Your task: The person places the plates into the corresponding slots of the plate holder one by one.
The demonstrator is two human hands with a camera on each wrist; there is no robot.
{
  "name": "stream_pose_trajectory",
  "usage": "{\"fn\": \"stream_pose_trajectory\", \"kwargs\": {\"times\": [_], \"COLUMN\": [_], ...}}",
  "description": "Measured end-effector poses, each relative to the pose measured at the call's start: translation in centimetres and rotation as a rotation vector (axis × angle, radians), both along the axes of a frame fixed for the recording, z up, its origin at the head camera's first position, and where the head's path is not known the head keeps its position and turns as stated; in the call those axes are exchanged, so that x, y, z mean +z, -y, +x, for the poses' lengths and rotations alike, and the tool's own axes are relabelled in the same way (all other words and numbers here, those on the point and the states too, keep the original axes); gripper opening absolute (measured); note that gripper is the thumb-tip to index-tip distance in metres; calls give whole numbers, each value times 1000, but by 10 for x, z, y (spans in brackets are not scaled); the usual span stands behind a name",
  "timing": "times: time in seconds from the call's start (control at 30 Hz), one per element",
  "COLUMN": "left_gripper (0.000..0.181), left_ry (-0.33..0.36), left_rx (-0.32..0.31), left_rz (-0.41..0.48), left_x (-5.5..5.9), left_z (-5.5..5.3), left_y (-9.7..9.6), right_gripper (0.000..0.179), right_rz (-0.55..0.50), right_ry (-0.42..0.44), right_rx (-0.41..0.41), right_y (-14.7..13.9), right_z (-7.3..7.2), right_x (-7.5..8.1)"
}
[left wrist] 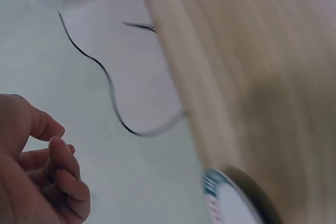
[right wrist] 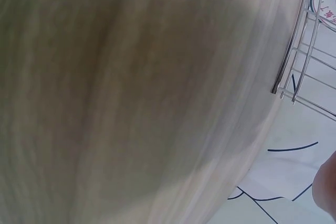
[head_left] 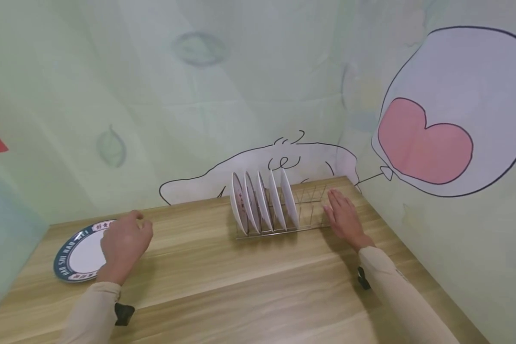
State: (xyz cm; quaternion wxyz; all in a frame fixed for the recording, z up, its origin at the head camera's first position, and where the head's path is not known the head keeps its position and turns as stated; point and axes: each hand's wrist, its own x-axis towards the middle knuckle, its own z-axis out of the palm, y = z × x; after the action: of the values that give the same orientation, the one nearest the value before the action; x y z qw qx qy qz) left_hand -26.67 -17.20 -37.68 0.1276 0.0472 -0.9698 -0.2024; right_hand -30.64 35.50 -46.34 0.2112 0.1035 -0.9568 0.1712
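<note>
Over the right side of a white plate with a dark blue lettered rim (head_left: 86, 255) hovers my left hand (head_left: 126, 243). In the left wrist view its fingers (left wrist: 68, 182) are loosely curled with nothing between them, and part of the plate's rim (left wrist: 212, 182) shows below. My right hand (head_left: 345, 219) is at the right end of a metal wire dish rack (head_left: 268, 233), fingers extended; whether it touches the wire cannot be told. Several plates (head_left: 289, 198) stand on edge in the rack's left part. A fingertip (right wrist: 326, 184) shows at the right wrist view's edge.
The wooden table (head_left: 223, 296) meets a pale printed curtain (head_left: 241, 105) at the back and right. A large balloon with a pink heart (head_left: 425, 143) is printed on the right side. Wire slots at the rack's right end hold no plates.
</note>
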Motion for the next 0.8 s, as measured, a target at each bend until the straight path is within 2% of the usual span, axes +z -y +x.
{"fn": "stream_pose_trajectory", "kwargs": {"times": [0.13, 0.23, 0.33, 0.5, 0.63, 0.8], "left_gripper": [43, 44, 46, 50, 58, 76], "left_ry": [67, 127, 168, 236, 274, 353], "left_rx": [88, 143, 157, 190, 232, 289], "left_rz": [-8, -9, -13, -25, -70, -112], "left_x": [-20, -29, -38, -60, -75, -85], "left_z": [3, 5, 7, 5, 1, 2], "left_y": [43, 68, 89, 121, 138, 144], "right_gripper": [53, 53, 53, 53, 53, 53], "right_rz": [5, 10, 9, 28, 31, 23], "right_ry": [-15, -18, -20, -19, -19, -26], "right_rx": [6, 6, 2, -5, -6, -2], "right_y": [1, 1, 0, -1, 0, -1], "right_z": [0, 0, -1, -1, -1, -1], "right_x": [0, -1, -1, -1, -1, -3]}}
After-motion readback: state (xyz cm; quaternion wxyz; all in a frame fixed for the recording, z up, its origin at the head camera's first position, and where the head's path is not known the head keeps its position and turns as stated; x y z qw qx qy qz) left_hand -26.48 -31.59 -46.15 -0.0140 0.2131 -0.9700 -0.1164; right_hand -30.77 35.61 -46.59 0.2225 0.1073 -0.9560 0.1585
